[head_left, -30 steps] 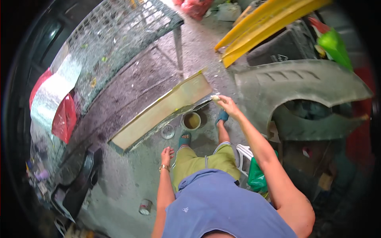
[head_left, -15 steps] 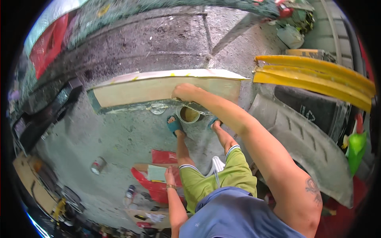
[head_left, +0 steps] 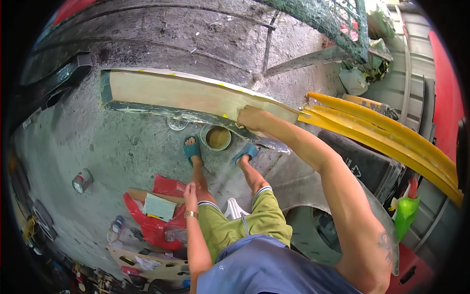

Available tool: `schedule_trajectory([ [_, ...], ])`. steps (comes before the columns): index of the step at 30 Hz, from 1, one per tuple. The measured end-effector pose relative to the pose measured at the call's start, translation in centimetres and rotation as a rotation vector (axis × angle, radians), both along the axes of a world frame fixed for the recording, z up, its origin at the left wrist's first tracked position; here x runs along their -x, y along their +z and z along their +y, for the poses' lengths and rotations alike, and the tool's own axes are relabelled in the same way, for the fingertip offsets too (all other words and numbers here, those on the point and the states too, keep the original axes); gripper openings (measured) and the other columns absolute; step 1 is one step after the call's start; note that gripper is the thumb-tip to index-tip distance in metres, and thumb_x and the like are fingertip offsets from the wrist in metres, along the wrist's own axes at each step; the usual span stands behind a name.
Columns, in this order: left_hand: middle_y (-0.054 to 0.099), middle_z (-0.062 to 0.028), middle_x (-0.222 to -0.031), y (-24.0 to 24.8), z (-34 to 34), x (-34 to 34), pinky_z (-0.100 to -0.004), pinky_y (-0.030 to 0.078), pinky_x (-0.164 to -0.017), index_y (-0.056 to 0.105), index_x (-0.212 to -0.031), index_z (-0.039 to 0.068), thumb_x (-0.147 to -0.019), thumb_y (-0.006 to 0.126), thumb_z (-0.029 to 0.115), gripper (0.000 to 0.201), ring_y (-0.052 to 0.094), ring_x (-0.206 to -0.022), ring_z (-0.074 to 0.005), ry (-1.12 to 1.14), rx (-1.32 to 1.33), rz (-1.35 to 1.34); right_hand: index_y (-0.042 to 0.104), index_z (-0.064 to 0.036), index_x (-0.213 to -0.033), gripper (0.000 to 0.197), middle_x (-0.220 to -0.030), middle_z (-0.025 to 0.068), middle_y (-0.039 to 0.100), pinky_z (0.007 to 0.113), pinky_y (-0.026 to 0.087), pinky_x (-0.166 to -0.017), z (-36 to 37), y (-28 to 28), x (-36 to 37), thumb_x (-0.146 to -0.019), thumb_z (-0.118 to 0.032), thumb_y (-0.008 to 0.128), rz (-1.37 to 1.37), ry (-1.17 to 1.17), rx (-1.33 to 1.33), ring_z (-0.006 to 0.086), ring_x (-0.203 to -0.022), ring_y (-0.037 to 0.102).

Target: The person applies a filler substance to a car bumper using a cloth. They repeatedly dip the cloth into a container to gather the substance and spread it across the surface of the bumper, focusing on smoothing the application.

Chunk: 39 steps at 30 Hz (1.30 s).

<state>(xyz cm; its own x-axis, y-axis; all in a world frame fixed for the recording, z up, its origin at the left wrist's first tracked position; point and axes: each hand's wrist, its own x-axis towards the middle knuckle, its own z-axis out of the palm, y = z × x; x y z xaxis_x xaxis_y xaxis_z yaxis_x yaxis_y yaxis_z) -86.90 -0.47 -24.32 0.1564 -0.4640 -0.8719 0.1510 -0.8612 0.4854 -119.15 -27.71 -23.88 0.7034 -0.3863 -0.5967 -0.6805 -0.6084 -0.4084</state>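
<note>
My right hand [head_left: 251, 118] presses on the lower edge of a long, pale beige panel [head_left: 176, 93] with a dark, worn border. Its fingers are curled under; whatever they hold, if anything, is hidden. Masking paper with yellow tape bits runs along the panel's far edge. Low beside my left leg is my left hand [head_left: 190, 196], fingers loosely extended and holding nothing visible. Just below the panel, between my sandalled feet, stands a round tub [head_left: 218, 138] of brownish liquid. A clear round lid [head_left: 176, 123] lies left of it, partly under the panel's edge.
A long yellow part [head_left: 377, 137] reaches from the panel's right end. Beneath it lie a grey curved fender [head_left: 289, 183] and dark parts. At left are a can [head_left: 82, 180] and a black bumper-like part [head_left: 58, 83]. Red plastic [head_left: 156, 230] bears a pale green pad [head_left: 159, 207].
The view has shifted and turned, so the panel now slopes down to the right. My right hand sits farther right along the panel's lower edge. My left hand stays low by my leg.
</note>
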Motion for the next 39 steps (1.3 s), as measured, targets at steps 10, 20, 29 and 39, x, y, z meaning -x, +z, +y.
schedule_trajectory([
  [10,0.063,-0.0062,-0.104,2.6,-6.9,8.1,-0.0261,0.046,-0.073,0.056,-0.115,0.004,-0.095,0.047,0.029,0.034,0.060,-0.091,-0.0130,-0.160,0.090,0.084,0.064,-0.0103,-0.087,0.015,-0.090,0.0103,0.063,0.038,0.047,-0.081,4.9,10.4,7.7,-0.075,-0.010,0.056,-0.113,-0.016,-0.029,0.0268,-0.089,0.060],
  [20,0.052,-0.0123,-0.124,5.0,-9.2,17.8,-0.0318,0.042,-0.088,0.048,-0.123,-0.001,-0.094,0.043,0.041,0.051,0.051,-0.111,-0.0198,0.027,0.097,0.451,0.065,-0.0080,-0.101,0.026,-0.098,0.0155,0.064,0.040,0.046,-0.085,2.0,9.0,2.8,-0.077,-0.009,0.055,-0.255,-0.527,0.016,0.0311,-0.092,0.061],
  [29,0.029,-0.0188,-0.143,7.6,-12.3,22.0,-0.0370,0.021,-0.108,0.027,-0.135,-0.008,-0.088,0.033,0.062,0.084,0.026,-0.134,-0.0264,0.400,0.133,0.790,0.069,-0.0022,-0.088,0.022,-0.092,0.0196,0.066,0.040,0.051,-0.075,0.3,5.4,-0.6,-0.074,-0.010,0.054,0.048,-0.422,-0.265,0.0333,-0.086,0.065],
  [39,0.027,-0.0186,-0.144,8.1,-12.1,21.6,-0.0370,0.020,-0.109,0.017,-0.139,-0.007,-0.084,0.035,0.068,0.095,0.024,-0.135,-0.0271,0.449,0.138,0.848,0.066,-0.0096,-0.098,0.025,-0.089,0.0174,0.064,0.041,0.047,-0.077,6.1,8.7,5.7,-0.075,-0.010,0.057,-0.208,-0.475,-0.077,0.0335,-0.087,0.060],
])
